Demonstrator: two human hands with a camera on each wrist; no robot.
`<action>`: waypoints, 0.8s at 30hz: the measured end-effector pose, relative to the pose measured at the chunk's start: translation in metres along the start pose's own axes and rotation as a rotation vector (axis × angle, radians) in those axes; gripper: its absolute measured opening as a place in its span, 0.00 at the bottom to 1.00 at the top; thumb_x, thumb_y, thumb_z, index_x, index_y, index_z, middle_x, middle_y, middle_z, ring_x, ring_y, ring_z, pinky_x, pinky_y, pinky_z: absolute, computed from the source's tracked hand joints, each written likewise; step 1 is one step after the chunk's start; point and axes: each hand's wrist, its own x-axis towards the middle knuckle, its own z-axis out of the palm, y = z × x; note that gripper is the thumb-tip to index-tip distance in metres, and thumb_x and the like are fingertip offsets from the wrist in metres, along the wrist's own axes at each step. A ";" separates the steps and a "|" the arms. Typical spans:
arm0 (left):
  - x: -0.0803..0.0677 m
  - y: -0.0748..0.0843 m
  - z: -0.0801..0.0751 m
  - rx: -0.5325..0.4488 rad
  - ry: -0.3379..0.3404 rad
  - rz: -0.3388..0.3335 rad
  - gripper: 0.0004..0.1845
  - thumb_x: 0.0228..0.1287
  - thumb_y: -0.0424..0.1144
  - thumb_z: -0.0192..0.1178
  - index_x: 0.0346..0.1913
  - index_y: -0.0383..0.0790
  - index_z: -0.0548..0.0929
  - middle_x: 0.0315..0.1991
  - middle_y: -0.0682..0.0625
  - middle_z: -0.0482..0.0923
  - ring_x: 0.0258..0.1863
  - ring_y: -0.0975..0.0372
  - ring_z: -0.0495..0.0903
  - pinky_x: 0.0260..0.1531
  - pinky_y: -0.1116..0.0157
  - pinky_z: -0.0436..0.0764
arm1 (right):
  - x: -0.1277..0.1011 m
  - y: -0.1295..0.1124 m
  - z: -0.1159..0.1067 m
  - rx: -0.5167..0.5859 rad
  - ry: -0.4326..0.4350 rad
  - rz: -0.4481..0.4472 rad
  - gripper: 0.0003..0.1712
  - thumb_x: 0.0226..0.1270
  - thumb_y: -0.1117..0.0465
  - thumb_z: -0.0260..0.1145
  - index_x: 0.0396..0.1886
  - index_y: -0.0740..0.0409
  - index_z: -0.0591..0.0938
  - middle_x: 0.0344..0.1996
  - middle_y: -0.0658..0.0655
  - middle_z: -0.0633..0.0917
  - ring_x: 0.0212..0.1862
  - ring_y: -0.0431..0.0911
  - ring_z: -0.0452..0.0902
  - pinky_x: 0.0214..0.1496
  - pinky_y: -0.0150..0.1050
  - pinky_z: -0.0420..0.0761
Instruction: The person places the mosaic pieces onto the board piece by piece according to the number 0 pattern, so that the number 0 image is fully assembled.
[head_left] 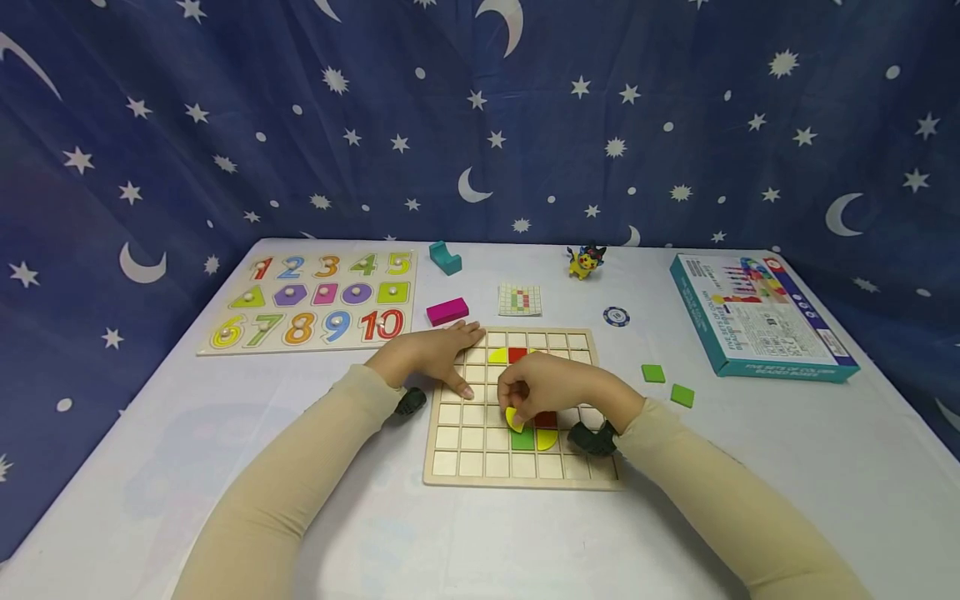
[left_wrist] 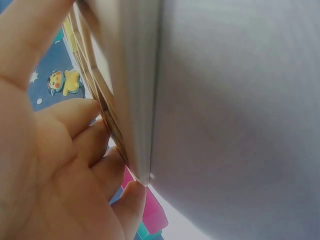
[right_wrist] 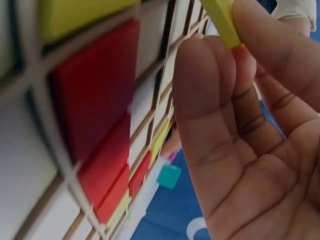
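Observation:
A wooden grid board (head_left: 447, 462) lies on the table in front of me. My left hand (head_left: 441, 353) rests on its upper left edge, fingers and thumb spread. Over the lower middle of the grid, my right hand (head_left: 551, 385) pinches a yellow quarter-circle tile (head_left: 513, 420) between thumb and fingers; the right wrist view shows this tile (right_wrist: 222, 22) edge-on. Just below it sits a green square tile (head_left: 522, 439), beside a yellow rounded tile (head_left: 547, 439). Red tiles (right_wrist: 97, 90) line the grid near the right hand, which partly hides them. Farther up are another yellow tile (head_left: 498, 357) and a red tile (head_left: 517, 355).
Behind the board lie a small coloured-grid card (head_left: 520, 300), a magenta block (head_left: 447, 312), a teal curved block (head_left: 446, 258), a yellow figurine (head_left: 586, 261) and a chip (head_left: 617, 317). Two green tiles (head_left: 653, 373) and a box (head_left: 757, 317) are right; a number puzzle (head_left: 300, 307) is left.

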 end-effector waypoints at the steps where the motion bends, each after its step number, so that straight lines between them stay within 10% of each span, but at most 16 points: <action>1: 0.000 0.000 0.000 0.002 0.001 0.001 0.57 0.44 0.57 0.68 0.73 0.44 0.46 0.74 0.50 0.37 0.73 0.56 0.33 0.71 0.54 0.43 | 0.001 -0.001 0.001 0.005 -0.006 -0.001 0.09 0.50 0.67 0.72 0.27 0.52 0.80 0.19 0.46 0.74 0.25 0.37 0.68 0.31 0.30 0.69; 24: 0.002 -0.002 0.000 0.031 0.005 0.028 0.57 0.46 0.56 0.67 0.73 0.41 0.45 0.74 0.47 0.38 0.73 0.54 0.35 0.71 0.54 0.43 | 0.019 -0.010 0.016 -0.022 -0.103 0.010 0.05 0.53 0.66 0.70 0.28 0.52 0.84 0.19 0.45 0.76 0.25 0.37 0.68 0.31 0.29 0.68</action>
